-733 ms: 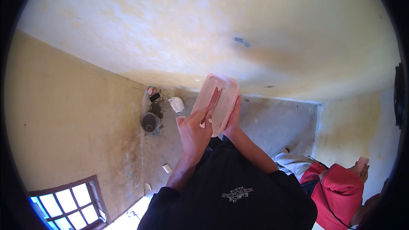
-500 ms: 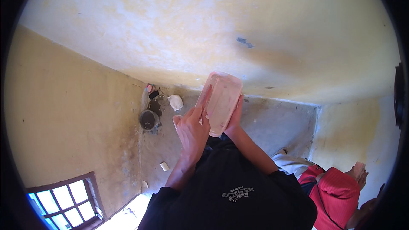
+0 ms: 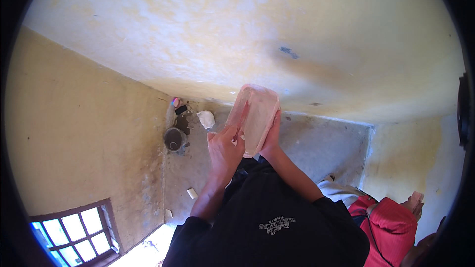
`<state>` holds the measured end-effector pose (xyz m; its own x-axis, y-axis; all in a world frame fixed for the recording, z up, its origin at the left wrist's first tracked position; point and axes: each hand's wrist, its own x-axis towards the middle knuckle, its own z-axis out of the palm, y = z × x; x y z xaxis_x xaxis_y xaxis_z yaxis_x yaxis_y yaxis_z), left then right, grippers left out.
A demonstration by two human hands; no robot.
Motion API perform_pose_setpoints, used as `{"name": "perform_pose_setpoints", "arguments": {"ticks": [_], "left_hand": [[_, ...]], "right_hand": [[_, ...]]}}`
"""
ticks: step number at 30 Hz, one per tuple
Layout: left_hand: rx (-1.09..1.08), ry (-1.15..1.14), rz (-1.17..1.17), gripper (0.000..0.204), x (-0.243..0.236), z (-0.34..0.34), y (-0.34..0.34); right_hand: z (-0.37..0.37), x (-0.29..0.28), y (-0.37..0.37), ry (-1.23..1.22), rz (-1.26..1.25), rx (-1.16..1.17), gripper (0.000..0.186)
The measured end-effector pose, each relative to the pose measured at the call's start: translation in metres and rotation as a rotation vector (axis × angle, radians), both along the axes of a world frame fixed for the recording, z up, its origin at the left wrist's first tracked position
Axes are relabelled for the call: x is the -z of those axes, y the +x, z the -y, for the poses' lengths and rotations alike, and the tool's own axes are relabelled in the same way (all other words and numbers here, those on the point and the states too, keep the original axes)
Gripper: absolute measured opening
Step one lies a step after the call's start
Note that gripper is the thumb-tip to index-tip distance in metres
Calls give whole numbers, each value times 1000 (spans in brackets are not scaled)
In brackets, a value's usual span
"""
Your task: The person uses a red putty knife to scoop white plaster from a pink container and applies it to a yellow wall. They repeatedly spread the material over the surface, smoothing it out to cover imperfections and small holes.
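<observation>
In front of me I hold a pale pink, see-through plastic tub [image 3: 264, 113], long with rounded corners and tilted, its open side facing me. My right hand [image 3: 270, 141] grips it along its right side, the fingers partly hidden behind the wall. My left hand [image 3: 225, 151] is closed round a thin reddish scraper [image 3: 244, 114], seen nearly edge-on, which reaches into the tub along its left side. Whitish smears show on the left fingers. The scraper's handle is mostly hidden by my hand.
Ahead rises a yellowish wall [image 3: 198, 34] with white patches. A dark bucket [image 3: 174, 139] and a white bag [image 3: 206, 119] stand in the floor corner; a small pale block [image 3: 192, 193] lies nearer. At right, a person in a red top [image 3: 391, 222] holds a pinkish tub [image 3: 416, 200].
My left hand has shifted slightly right and turned, and the scraper now shows more clearly inside the tub. The tub has moved slightly left. The other person's tub has turned a little.
</observation>
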<state>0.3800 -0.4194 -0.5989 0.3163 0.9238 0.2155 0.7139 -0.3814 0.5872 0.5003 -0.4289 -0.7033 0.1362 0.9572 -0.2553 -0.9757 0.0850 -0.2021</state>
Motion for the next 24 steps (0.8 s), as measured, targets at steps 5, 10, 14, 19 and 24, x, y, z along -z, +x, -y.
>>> {"name": "perform_pose_setpoints", "arguments": {"ticks": [5, 10, 14, 19, 24], "left_hand": [[-51, -129, 144, 6, 6, -5, -5], [-95, -173, 209, 8, -2, -4, 2], [-107, -206, 265, 10, -14, 0, 7], [-72, -217, 257, 15, -8, 0, 3], [-77, -239, 291, 15, -7, 0, 0]], "right_hand": [[-2, 2, -2, 65, 25, 28, 77], [-2, 2, 0, 31, 33, 3, 76], [1, 11, -2, 35, 43, -21, 76], [0, 16, -4, 30, -34, -40, 75], [5, 5, -7, 1, 30, -13, 75]]}}
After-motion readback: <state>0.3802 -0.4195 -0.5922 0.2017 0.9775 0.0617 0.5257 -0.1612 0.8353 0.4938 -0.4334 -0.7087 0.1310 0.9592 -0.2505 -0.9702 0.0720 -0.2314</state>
